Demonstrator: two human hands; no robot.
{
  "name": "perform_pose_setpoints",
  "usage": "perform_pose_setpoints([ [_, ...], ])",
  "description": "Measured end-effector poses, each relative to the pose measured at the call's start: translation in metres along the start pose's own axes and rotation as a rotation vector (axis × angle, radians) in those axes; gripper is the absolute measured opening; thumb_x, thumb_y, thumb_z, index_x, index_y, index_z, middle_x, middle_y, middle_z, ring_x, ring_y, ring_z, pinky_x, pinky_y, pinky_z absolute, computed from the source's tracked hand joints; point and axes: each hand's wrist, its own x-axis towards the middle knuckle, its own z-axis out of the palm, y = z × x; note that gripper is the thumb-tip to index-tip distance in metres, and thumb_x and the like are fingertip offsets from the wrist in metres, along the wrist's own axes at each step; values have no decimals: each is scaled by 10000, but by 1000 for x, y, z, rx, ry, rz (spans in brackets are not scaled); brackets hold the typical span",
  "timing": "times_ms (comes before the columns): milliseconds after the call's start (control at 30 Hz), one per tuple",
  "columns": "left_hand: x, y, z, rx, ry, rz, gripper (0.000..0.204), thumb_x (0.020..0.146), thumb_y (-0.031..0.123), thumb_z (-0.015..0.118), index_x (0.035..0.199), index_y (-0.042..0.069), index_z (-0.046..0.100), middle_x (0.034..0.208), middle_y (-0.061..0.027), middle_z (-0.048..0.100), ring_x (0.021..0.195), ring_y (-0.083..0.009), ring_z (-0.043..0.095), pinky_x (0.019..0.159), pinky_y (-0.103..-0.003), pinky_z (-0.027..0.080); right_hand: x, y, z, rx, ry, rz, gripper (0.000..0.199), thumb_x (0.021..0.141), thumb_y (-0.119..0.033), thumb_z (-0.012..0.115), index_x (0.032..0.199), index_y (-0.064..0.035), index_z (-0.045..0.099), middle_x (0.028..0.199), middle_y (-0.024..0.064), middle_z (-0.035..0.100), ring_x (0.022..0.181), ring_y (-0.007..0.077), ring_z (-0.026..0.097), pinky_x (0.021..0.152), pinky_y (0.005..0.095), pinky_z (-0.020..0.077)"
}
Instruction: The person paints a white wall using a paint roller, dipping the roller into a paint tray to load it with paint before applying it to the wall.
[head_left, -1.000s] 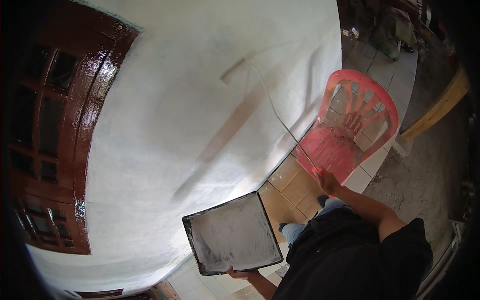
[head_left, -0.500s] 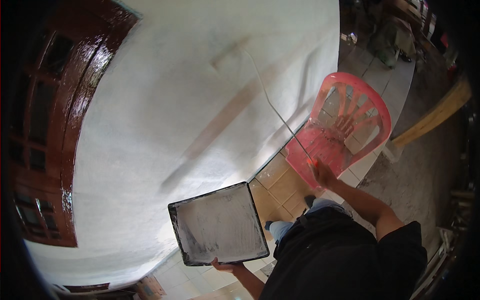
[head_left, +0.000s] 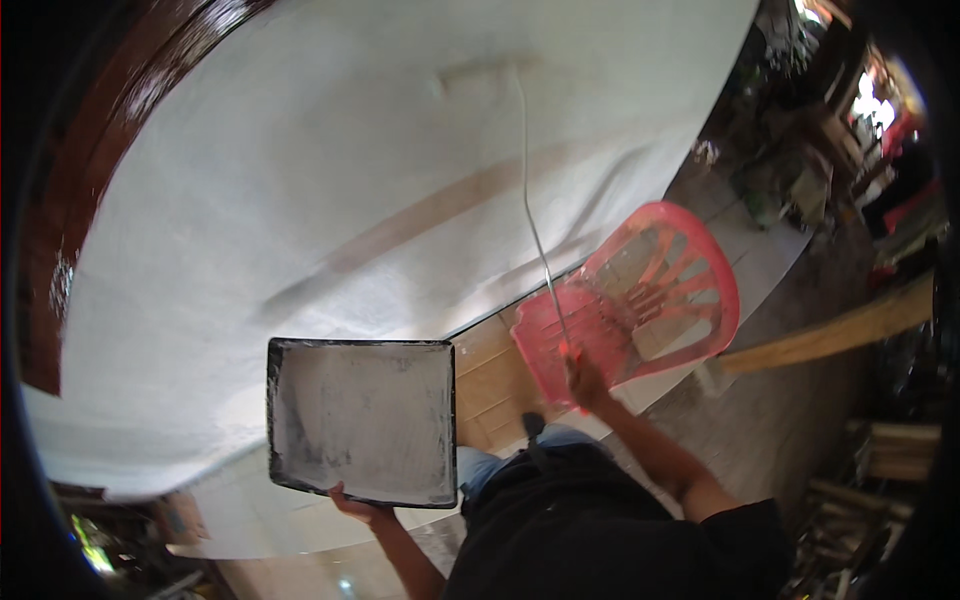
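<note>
My left hand (head_left: pixel 355 505) grips the lower edge of a black rectangular paint tray (head_left: pixel 365 420), its inside coated with whitish-grey paint. The thumb lies over the rim; the other fingers are hidden beneath. Closed round an orange-red handle, my right hand (head_left: pixel 585 378) holds a paint roller (head_left: pixel 527 190) with a long, thin, bent metal rod. The rod reaches up to the pale wall (head_left: pixel 330 170). Its pale roller head is blurred against that wall, and I cannot tell whether it touches.
A red plastic chair (head_left: pixel 630 310), stained with pale smears, stands by the wall beyond my right hand. Left is a glossy dark-red wooden frame (head_left: pixel 45 340). A wooden beam (head_left: pixel 830 335) juts in at right, above stacked wood (head_left: pixel 850 510). Tiles (head_left: pixel 490 375) cover the floor by my feet.
My view has turned, so the chair and tray appear further left and the tray sits squarer. The roller's rod stands more upright in the picture. Both hands keep their hold.
</note>
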Motion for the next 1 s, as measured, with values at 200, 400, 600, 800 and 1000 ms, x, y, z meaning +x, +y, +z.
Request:
perform_pose_setpoints([
  [200, -16, -1, 1, -21, -59, 25, 682, 704, 339, 499, 1289, 10, 377, 1257, -171, 441, 1153, -348, 436, 936, -470, 379, -22, 18, -17, -119, -17, 103, 467, 947, -425, 400, 1129, -12, 518, 871, 251, 610, 879, 425, 601, 698, 447, 476],
  [400, -16, 3, 2, -7, -17, -7, 694, 703, 350, 502, 1290, 2, 371, 1257, -172, 441, 1151, -342, 441, 933, -462, 383, 46, -1, -22, -92, -30, 45, 428, 942, -368, 444, 1146, 7, 438, 733, 250, 563, 708, 432, 575, 565, 472, 415],
  [600, -15, -3, 2, -60, -21, 28, 686, 708, 365, 496, 1275, -6, 391, 1257, -164, 449, 1142, -341, 452, 925, -460, 389, 0, 33, 14, -120, -39, 61, 382, 954, -344, 418, 1172, -31, 445, 902, 282, 582, 879, 474, 559, 664, 520, 438],
  [800, -9, 0, -4, -34, -15, 17, 676, 705, 366, 496, 1273, 11, 407, 1268, -165, 443, 1166, -339, 430, 935, -474, 375, 28, 0, 0, -14, -22, 89, 333, 955, -349, 417, 1089, -47, 467, 856, 262, 589, 861, 459, 565, 638, 500, 446],
  [1000, -12, 7, -6, 44, 44, 4, 685, 691, 367, 499, 1271, 14, 408, 1267, -165, 442, 1159, -348, 431, 930, -483, 375, 50, -23, 18, 57, 91, -63, 343, 962, -331, 407, 1100, -22, 459, 698, 191, 552, 660, 403, 576, 549, 442, 420],
])
